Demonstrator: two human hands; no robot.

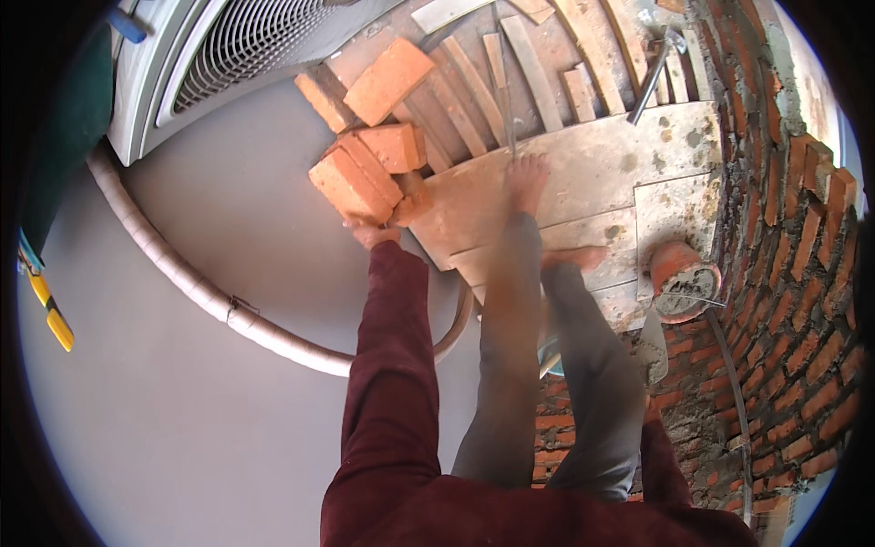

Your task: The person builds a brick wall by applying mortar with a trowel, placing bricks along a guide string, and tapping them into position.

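My left hand [372, 233] reaches forward to a small pile of orange bricks. Its fingers are closed on the near end of a brick [351, 185], which rests against other bricks [392, 148]. Two more bricks [390, 80] lie just beyond them. Low on the right, my right hand [650, 407] is mostly hidden by my leg and sleeve. A trowel [653, 351] with grey mortar on its blade points up from it, and its handle is hidden. Beyond the blade stands an orange bucket [673, 264] holding grey mortar.
My bare feet stand on boards [583, 173]. Wooden slats [533, 73] and a hammer [649, 82] lie farther off. A rough brick wall [793, 301] curves along the right. A wrapped hose [210, 296] loops at left, below a grilled metal unit [173, 87]. A cable [734, 387] hangs near the bucket.
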